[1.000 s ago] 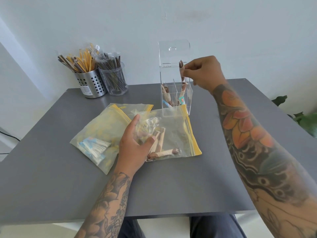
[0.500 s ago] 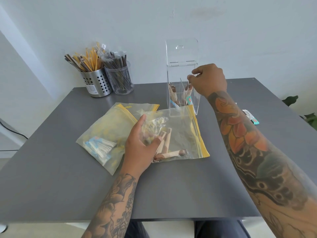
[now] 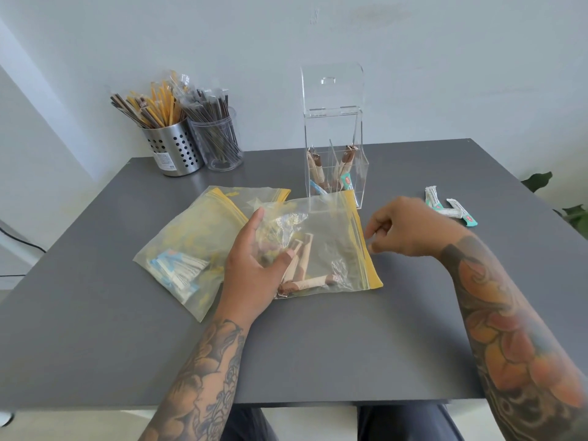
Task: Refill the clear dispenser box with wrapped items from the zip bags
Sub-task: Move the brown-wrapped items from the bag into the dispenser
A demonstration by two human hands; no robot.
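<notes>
Café-style counter corner: stirrer-filled holders on a grey table.

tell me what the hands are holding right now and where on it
The left hand grips the near zip bag across its middle, bunching the plastic. The right hand holds nothing, fingers loosely curled beside the bag's yellow zip edge.

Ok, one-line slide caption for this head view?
Left hand holds the zip bag of brown sticks while right hand reaches its yellow seal, open clear dispenser box behind.
</notes>
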